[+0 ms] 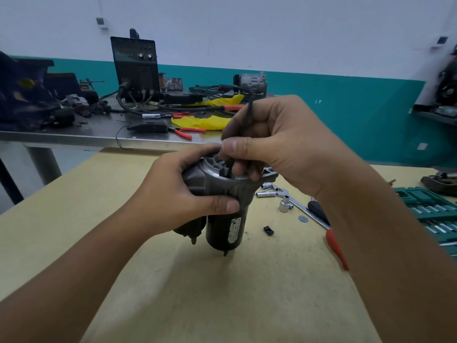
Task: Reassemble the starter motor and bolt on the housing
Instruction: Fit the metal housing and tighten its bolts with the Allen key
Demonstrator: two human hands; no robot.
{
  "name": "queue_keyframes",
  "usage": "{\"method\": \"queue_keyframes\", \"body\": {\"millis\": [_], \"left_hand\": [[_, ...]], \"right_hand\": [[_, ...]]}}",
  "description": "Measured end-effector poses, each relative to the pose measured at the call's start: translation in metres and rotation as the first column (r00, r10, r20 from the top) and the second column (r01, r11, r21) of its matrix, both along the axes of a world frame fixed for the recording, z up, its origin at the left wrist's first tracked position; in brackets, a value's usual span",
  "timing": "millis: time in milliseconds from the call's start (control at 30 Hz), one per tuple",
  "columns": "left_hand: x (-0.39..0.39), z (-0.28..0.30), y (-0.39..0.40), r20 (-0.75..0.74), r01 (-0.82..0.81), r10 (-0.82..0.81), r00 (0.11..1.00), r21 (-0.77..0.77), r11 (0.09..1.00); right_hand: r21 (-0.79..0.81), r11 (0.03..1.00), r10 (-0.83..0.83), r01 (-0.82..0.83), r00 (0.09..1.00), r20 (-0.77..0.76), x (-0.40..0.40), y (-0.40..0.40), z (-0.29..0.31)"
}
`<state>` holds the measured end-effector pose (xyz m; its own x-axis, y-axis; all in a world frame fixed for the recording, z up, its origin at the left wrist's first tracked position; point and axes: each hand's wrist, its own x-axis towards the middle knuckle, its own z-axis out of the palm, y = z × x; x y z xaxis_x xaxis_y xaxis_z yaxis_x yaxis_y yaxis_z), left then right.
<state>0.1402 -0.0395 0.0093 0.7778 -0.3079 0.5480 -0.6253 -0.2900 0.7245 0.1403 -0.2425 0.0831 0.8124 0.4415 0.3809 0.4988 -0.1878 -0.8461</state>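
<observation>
Left hand (183, 194) gripping upright grey-and-black starter motor (223, 206) on tan desk (222, 293); right hand (272, 142) pinching thin black tool (249, 112) above; sockets (268, 191) right; steel desk (99, 134) behind.

You are in a workshop, the kind used for electrical and motor repair. Your wooden desk (173, 280) carries loose sockets (268, 190), a ratchet wrench (300, 205), a red-handled screwdriver (337, 251) and, at your right, a green socket set case (430, 211) lying open. Behind it a steel desk (99, 129) holds a black welding machine (135, 66) with knobs and thick cables (128, 106), red-handled pliers (188, 131), yellow rags (202, 122) and a grey motor unit (253, 82). Greasy dark parts (59, 110) pile up at the far left. The wall is plain white above a teal band (346, 107).
</observation>
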Motion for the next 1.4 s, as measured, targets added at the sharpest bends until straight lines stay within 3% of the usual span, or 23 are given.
{"method": "queue_keyframes", "body": {"millis": [133,300,500,700,900,1067,1233,1400], "left_hand": [[-0.001,0.001,-0.001,-0.018,0.004,-0.004,1.000,-0.012,1.000],[-0.001,0.003,-0.002,-0.015,0.011,-0.011,1.000,0.002,1.000],[-0.001,0.000,-0.002,-0.010,0.003,-0.002,1.000,0.030,1.000],[0.000,0.001,-0.001,0.006,-0.014,0.014,1.000,0.033,0.999],[-0.001,0.000,-0.003,-0.006,0.006,-0.006,1.000,0.007,1.000],[-0.003,0.001,-0.004,0.003,0.005,-0.005,1.000,-0.007,1.000],[-0.001,0.000,-0.004,-0.007,0.008,-0.008,1.000,0.001,1.000],[-0.002,0.001,-0.002,-0.008,-0.003,0.003,1.000,0.007,1.000]], "right_hand": [[-0.040,0.988,-0.144,0.151,0.980,0.136,0.000,0.011,-0.004],[-0.062,0.996,0.054,-0.056,0.998,-0.040,-0.004,-0.003,0.008],[-0.062,0.968,-0.230,0.243,0.958,0.170,-0.001,0.012,-0.004],[-0.049,0.999,0.007,-0.007,1.000,-0.005,-0.002,-0.003,0.006],[-0.032,0.982,-0.182,0.186,0.979,0.095,0.000,0.007,-0.003],[-0.022,0.999,0.023,-0.024,0.998,-0.061,0.001,-0.006,0.005],[0.018,0.997,-0.079,0.079,0.997,0.021,0.000,0.003,-0.002],[0.039,0.999,-0.035,0.035,0.999,0.015,0.005,0.003,-0.005]]}}
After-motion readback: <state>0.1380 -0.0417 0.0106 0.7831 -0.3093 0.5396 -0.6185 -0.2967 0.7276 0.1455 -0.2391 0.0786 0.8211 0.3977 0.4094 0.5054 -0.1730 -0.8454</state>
